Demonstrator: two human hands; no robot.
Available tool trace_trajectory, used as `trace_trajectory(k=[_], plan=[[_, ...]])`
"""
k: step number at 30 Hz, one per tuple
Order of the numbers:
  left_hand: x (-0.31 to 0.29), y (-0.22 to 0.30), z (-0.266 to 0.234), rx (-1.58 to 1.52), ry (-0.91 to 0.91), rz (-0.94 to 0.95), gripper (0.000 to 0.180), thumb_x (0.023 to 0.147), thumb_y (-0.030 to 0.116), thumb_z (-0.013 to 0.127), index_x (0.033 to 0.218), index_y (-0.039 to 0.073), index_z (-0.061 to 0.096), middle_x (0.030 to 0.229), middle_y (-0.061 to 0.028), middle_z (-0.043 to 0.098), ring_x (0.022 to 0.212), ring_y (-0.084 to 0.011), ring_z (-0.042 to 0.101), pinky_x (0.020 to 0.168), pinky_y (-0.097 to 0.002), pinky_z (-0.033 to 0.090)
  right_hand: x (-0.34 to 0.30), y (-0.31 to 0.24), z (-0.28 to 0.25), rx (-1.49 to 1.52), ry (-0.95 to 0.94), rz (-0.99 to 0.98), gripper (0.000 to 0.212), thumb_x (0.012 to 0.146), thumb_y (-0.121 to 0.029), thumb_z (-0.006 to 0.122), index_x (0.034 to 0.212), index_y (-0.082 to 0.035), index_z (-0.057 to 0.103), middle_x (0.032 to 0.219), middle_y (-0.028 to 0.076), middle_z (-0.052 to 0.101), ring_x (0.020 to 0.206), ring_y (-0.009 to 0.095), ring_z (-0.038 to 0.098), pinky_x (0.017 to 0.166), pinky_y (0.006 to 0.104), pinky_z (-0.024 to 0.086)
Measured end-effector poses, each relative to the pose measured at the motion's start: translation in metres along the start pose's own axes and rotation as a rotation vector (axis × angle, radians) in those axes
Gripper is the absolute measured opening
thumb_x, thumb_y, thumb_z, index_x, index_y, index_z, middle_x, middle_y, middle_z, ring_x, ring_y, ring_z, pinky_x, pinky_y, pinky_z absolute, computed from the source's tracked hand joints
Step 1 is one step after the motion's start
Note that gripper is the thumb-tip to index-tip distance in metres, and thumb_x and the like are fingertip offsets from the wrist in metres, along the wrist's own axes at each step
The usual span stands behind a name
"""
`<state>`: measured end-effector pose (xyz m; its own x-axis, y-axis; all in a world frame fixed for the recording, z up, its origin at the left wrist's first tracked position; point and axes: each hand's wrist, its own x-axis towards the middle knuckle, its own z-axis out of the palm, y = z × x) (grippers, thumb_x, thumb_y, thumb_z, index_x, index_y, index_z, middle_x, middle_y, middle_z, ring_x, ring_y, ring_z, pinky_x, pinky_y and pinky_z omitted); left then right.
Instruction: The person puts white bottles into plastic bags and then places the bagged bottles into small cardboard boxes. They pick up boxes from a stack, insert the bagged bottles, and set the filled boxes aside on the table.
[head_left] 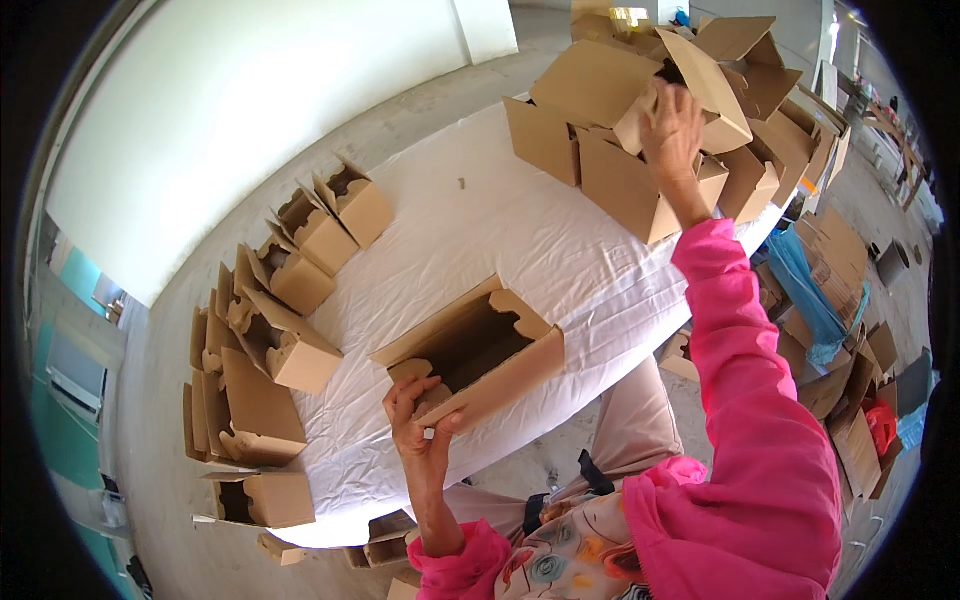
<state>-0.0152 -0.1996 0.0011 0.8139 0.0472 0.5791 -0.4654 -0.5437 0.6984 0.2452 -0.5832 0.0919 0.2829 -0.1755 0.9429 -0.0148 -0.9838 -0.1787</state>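
Observation:
An open-topped brown cardboard box (508, 378) is tilted over the near part of the white-covered table. My left hand (418, 412) grips it at its left end, the thumb outside and the fingers over the rim. Its inside is dark and I see nothing in it. My right arm stretches to the far right, where my right hand (672, 125) has its bent fingers on the edge of another cardboard box (628, 120) in a heap. Part of that grip is hidden behind the hand. Several open boxes (622, 183) with raised flaps lie around it.
Open cardboard boxes (306, 362) line the table's left edge. The table wears a wrinkled white cloth (440, 235), with a small brown scrap (462, 183) on it. Right of the table, the floor holds more cardboard (835, 250) and blue plastic sheeting (800, 275). A white wall (270, 110) stands behind.

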Motion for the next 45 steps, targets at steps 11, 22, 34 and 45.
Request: trace_trajectory(k=[11,22,34,45], plan=[[-0.001,-0.005,0.007,-0.029,0.019,0.065,0.028,0.079,0.028,0.070,0.098,0.008,0.064,0.109,-0.0075,0.060,0.115,-0.0292,0.044,0.097,-0.0413,0.034,0.068,0.136,-0.020,-0.299,-0.041,0.114,0.023,0.082,-0.014,0.052,0.103,-0.017,0.062,0.098,0.006,0.064,0.096,0.031,0.059,0.076,0.0441,0.051],[-0.014,-0.009,-0.015,0.061,0.189,-0.018,0.022,0.079,0.028,0.070,0.091,0.010,0.068,0.108,-0.0041,0.059,0.111,-0.0260,0.042,0.093,-0.0386,0.035,0.065,0.053,-0.150,0.610,0.091,0.138,0.017,0.088,-0.013,0.060,0.100,-0.004,0.066,0.080,0.006,0.068,0.068,0.010,0.058,0.064,0.0270,0.047],[-0.026,0.005,-0.041,0.149,-0.082,-0.089,0.023,0.080,0.028,0.068,0.090,0.007,0.070,0.113,-0.0055,0.059,0.117,-0.0280,0.040,0.098,-0.0410,0.029,-0.058,-0.013,-0.055,0.149,-0.478,-0.149,0.026,0.077,-0.012,0.065,0.102,-0.007,0.063,0.092,0.018,0.064,0.089,0.035,0.060,0.075,0.0412,0.049],[-0.025,0.013,-0.039,0.165,-0.048,-0.114,0.019,0.071,0.017,0.073,0.086,0.008,0.071,0.109,-0.0051,0.057,0.109,-0.0279,0.040,0.095,-0.0399,0.031,-0.032,-0.021,0.018,0.503,-1.442,-0.146,0.026,0.081,-0.013,0.061,0.104,-0.002,0.064,0.088,0.008,0.066,0.076,0.013,0.060,0.066,0.0285,0.047]])
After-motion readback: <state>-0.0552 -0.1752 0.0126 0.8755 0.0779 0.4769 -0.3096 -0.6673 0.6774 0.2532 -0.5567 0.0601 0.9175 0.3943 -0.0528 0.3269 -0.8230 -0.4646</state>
